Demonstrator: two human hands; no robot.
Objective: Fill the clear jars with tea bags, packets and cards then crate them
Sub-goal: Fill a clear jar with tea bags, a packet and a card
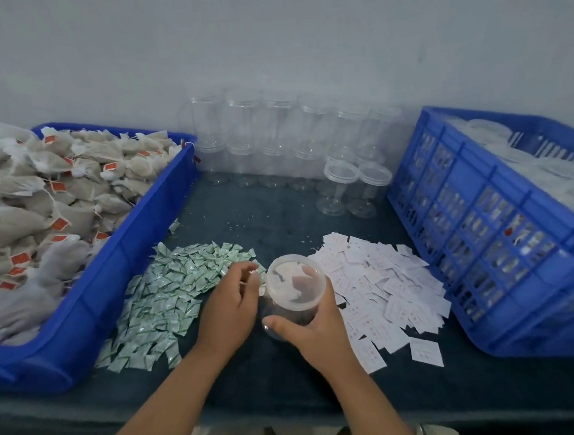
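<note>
Gripping clear round plastic jar [296, 287] in your right hand [310, 334], keep mouth tilted toward left hand [228, 302], which pinches small green-white packet [258, 275]; drop inside rim.

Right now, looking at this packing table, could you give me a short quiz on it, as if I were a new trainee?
1. True or false: the right hand holds the clear jar.
2. Which pile is the left hand picking from? A) green-and-white packets B) white cards C) tea bags
3. Fill in: the empty jars stand in rows against the ___.
Key: 1 true; 2 A; 3 wall.
</note>
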